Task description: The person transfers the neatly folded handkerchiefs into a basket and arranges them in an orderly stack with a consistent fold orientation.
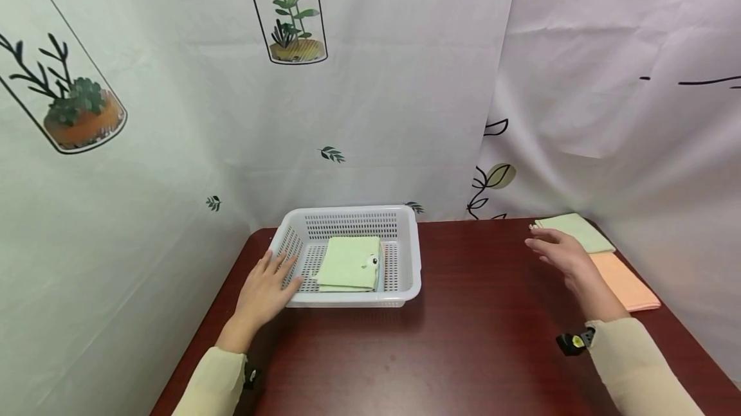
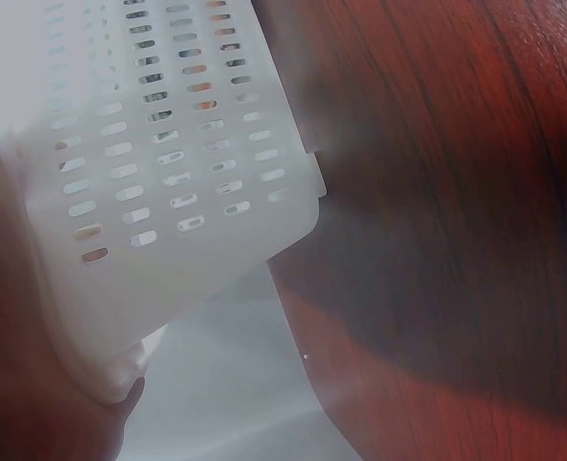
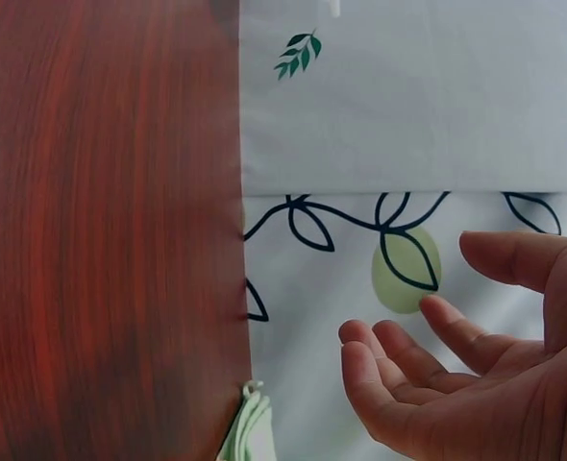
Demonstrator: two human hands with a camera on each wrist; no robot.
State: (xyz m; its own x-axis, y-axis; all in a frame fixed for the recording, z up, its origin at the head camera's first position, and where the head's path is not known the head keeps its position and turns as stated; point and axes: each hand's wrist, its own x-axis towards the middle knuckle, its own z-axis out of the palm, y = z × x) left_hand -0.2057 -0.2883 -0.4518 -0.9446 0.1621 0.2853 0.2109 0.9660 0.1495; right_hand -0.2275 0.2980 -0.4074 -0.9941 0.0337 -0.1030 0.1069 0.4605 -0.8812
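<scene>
A white plastic basket (image 1: 353,211) with slotted walls stands at the back left of the table. Folded inside it lies a light green towel (image 1: 347,262) with a small cartoon eye near its right edge. My left hand (image 1: 266,290) rests on the basket's left front rim, fingers spread; the left wrist view shows the slotted basket wall (image 2: 183,182) up close. At the right, my right hand (image 1: 564,255) hovers with relaxed fingers and nothing in it, near a folded green towel (image 1: 579,233). In the right wrist view the hand (image 3: 456,365) has its thumb apart from the loosely bent fingers.
An orange folded towel (image 1: 625,281) lies at the table's right edge, partly under the green one. The dark red wooden table (image 1: 463,339) meets a white printed curtain (image 1: 370,114) at the back and on both sides.
</scene>
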